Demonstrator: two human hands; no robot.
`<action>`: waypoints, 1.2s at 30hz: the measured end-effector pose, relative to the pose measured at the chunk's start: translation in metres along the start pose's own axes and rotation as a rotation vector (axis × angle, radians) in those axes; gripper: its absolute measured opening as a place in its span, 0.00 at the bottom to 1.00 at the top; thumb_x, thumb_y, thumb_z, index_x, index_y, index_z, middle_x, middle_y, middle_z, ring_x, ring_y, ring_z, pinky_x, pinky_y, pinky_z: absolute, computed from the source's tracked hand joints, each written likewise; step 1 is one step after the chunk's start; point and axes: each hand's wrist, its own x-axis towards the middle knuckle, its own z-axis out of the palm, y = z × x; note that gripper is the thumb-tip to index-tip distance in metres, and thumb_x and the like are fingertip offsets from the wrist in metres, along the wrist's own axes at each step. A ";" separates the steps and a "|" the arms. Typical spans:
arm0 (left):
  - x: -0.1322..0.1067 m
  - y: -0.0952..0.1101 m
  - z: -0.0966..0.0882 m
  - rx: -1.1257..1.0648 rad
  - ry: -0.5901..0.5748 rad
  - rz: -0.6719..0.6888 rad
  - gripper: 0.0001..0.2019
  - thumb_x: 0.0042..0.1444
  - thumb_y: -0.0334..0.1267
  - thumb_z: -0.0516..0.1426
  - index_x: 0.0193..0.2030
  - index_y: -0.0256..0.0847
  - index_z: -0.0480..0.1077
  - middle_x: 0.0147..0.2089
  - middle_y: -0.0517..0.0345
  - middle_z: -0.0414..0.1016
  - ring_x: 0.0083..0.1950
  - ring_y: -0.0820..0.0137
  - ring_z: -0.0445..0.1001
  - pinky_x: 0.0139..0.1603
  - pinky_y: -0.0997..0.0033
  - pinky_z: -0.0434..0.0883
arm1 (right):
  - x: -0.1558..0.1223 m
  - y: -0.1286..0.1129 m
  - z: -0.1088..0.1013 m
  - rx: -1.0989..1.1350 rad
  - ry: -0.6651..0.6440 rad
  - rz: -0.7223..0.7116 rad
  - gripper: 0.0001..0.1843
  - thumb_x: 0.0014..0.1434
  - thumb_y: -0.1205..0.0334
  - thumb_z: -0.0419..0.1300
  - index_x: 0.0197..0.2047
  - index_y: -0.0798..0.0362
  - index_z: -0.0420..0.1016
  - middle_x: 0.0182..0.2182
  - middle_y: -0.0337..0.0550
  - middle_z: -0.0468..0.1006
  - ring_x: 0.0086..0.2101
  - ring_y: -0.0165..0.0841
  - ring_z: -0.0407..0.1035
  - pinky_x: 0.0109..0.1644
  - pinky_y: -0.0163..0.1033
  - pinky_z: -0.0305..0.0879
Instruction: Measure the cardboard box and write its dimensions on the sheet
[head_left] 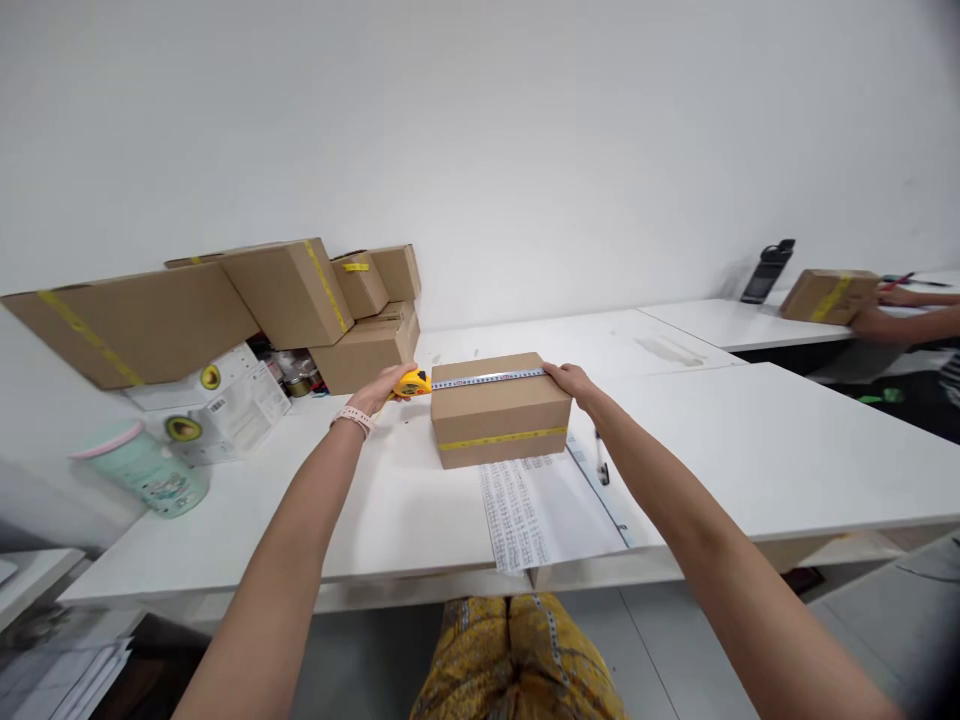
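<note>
A closed cardboard box (501,412) with yellow tape along its front side sits on the white table (390,520). My left hand (379,390) is closed round a yellow tape measure (412,383) at the box's left edge. From it the metal blade (487,379) runs straight across the box top. At the right edge, my right hand (574,382) holds the blade's free end against the box; its fingertips are partly hidden. Under the front of the box lies a printed sheet (555,515), with a pen (602,462) on its right.
Taped cardboard boxes (289,290) are stacked at the back left, above a white box with avocado pictures (225,415). A mint-green tumbler (154,472) stands at the left edge. Far right, another person's hand (874,320) touches a box (829,296) near a dark bottle (767,272).
</note>
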 end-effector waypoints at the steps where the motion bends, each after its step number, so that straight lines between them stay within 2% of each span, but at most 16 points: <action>1: 0.003 -0.002 -0.002 -0.009 -0.030 -0.011 0.24 0.47 0.59 0.62 0.36 0.38 0.72 0.31 0.53 0.77 0.33 0.66 0.73 0.29 0.70 0.67 | 0.003 0.001 0.002 -0.008 -0.033 0.032 0.18 0.55 0.48 0.63 0.35 0.56 0.74 0.36 0.58 0.80 0.34 0.42 0.73 0.36 0.42 0.67; 4: 0.013 -0.008 -0.007 -0.025 -0.120 -0.038 0.23 0.49 0.60 0.61 0.36 0.39 0.72 0.32 0.53 0.77 0.31 0.67 0.72 0.28 0.70 0.66 | 0.007 0.005 0.004 -0.003 -0.125 0.089 0.21 0.56 0.45 0.62 0.40 0.55 0.74 0.42 0.57 0.82 0.36 0.42 0.75 0.36 0.42 0.68; 7: 0.019 -0.014 -0.009 -0.025 -0.164 -0.055 0.23 0.51 0.60 0.60 0.36 0.39 0.73 0.33 0.52 0.77 0.29 0.67 0.71 0.27 0.70 0.63 | 0.010 0.011 0.004 0.024 -0.144 0.127 0.22 0.57 0.43 0.62 0.42 0.54 0.75 0.45 0.57 0.82 0.38 0.42 0.75 0.37 0.42 0.68; 11: 0.019 -0.017 -0.007 -0.012 -0.175 -0.060 0.23 0.54 0.60 0.59 0.36 0.39 0.73 0.33 0.54 0.77 0.27 0.69 0.70 0.26 0.70 0.59 | 0.018 0.019 0.008 0.044 -0.105 0.161 0.21 0.58 0.43 0.62 0.39 0.55 0.76 0.44 0.57 0.82 0.37 0.41 0.75 0.37 0.42 0.67; 15: 0.015 -0.004 -0.009 0.011 -0.164 -0.051 0.23 0.54 0.59 0.59 0.37 0.38 0.73 0.33 0.55 0.77 0.28 0.71 0.70 0.27 0.71 0.59 | 0.021 0.020 0.008 -0.181 0.045 0.079 0.19 0.58 0.45 0.63 0.28 0.53 0.74 0.34 0.54 0.81 0.34 0.40 0.71 0.36 0.42 0.63; 18: -0.005 0.016 -0.014 0.021 -0.206 -0.003 0.24 0.54 0.59 0.61 0.39 0.35 0.75 0.37 0.52 0.78 0.31 0.70 0.72 0.29 0.72 0.62 | 0.023 0.012 0.000 -0.183 0.110 -0.004 0.19 0.58 0.48 0.63 0.24 0.52 0.71 0.28 0.47 0.77 0.32 0.36 0.68 0.36 0.41 0.61; 19: -0.019 0.022 -0.013 0.008 -0.260 0.020 0.25 0.55 0.60 0.61 0.40 0.35 0.75 0.39 0.50 0.79 0.32 0.69 0.74 0.29 0.72 0.64 | 0.024 0.007 -0.004 -0.102 0.120 -0.040 0.18 0.59 0.49 0.63 0.24 0.52 0.71 0.28 0.46 0.77 0.32 0.35 0.68 0.37 0.40 0.61; 20: -0.037 0.025 -0.008 -0.020 -0.371 0.046 0.26 0.56 0.60 0.61 0.44 0.34 0.76 0.42 0.48 0.80 0.34 0.68 0.75 0.30 0.72 0.66 | 0.024 0.002 -0.007 -0.013 0.129 -0.088 0.18 0.60 0.48 0.62 0.26 0.52 0.71 0.29 0.45 0.77 0.33 0.34 0.68 0.38 0.39 0.62; 22: -0.084 0.026 0.014 -0.149 -0.628 0.025 0.28 0.58 0.60 0.61 0.50 0.34 0.75 0.47 0.44 0.79 0.35 0.65 0.79 0.29 0.71 0.69 | 0.026 -0.012 -0.012 0.104 0.102 -0.201 0.18 0.60 0.47 0.61 0.29 0.53 0.74 0.32 0.45 0.78 0.36 0.34 0.68 0.42 0.39 0.63; 24: -0.135 0.021 0.051 -0.351 -0.822 -0.119 0.32 0.53 0.60 0.65 0.55 0.37 0.70 0.49 0.43 0.78 0.35 0.61 0.81 0.27 0.68 0.73 | 0.028 -0.028 -0.008 0.095 -0.034 -0.289 0.19 0.60 0.45 0.61 0.31 0.53 0.77 0.35 0.46 0.80 0.40 0.36 0.69 0.46 0.40 0.63; 25: -0.158 0.018 0.073 -0.461 -0.837 -0.182 0.32 0.51 0.56 0.68 0.57 0.40 0.68 0.49 0.45 0.77 0.36 0.61 0.82 0.29 0.68 0.75 | 0.029 -0.037 -0.004 0.055 -0.137 -0.319 0.19 0.60 0.45 0.62 0.32 0.53 0.78 0.38 0.47 0.80 0.41 0.37 0.69 0.47 0.40 0.63; 27: -0.190 0.018 0.118 -0.713 -0.768 -0.228 0.32 0.49 0.54 0.70 0.54 0.41 0.65 0.48 0.49 0.76 0.36 0.63 0.82 0.34 0.66 0.78 | 0.032 -0.054 0.009 -0.049 -0.312 -0.336 0.20 0.59 0.44 0.62 0.33 0.53 0.80 0.41 0.49 0.81 0.42 0.39 0.70 0.48 0.41 0.63; 29: -0.198 0.024 0.153 -0.832 -0.619 -0.223 0.30 0.50 0.57 0.69 0.50 0.40 0.65 0.47 0.50 0.75 0.34 0.65 0.82 0.33 0.66 0.78 | 0.034 -0.067 0.021 -0.131 -0.375 -0.317 0.20 0.58 0.42 0.63 0.33 0.53 0.79 0.42 0.50 0.81 0.41 0.40 0.70 0.46 0.43 0.64; 31: -0.188 0.036 0.172 -0.888 -0.510 -0.191 0.32 0.49 0.62 0.67 0.48 0.38 0.67 0.47 0.50 0.74 0.33 0.64 0.82 0.29 0.67 0.77 | 0.030 -0.072 0.029 -0.151 -0.353 -0.282 0.22 0.56 0.39 0.64 0.35 0.51 0.79 0.40 0.50 0.81 0.39 0.40 0.70 0.44 0.43 0.64; 34: -0.163 0.048 0.180 -0.899 -0.434 -0.185 0.33 0.46 0.65 0.66 0.45 0.36 0.69 0.45 0.49 0.74 0.31 0.63 0.81 0.27 0.66 0.76 | 0.006 -0.062 0.028 -0.066 -0.345 -0.261 0.28 0.56 0.32 0.60 0.45 0.48 0.77 0.38 0.48 0.81 0.35 0.39 0.70 0.40 0.43 0.64; 36: -0.156 0.049 0.180 -0.895 -0.409 -0.226 0.33 0.45 0.65 0.66 0.44 0.35 0.70 0.44 0.49 0.74 0.30 0.63 0.81 0.27 0.66 0.76 | -0.018 -0.050 0.022 0.039 -0.366 -0.295 0.30 0.60 0.30 0.54 0.50 0.45 0.75 0.40 0.45 0.81 0.35 0.37 0.70 0.40 0.43 0.65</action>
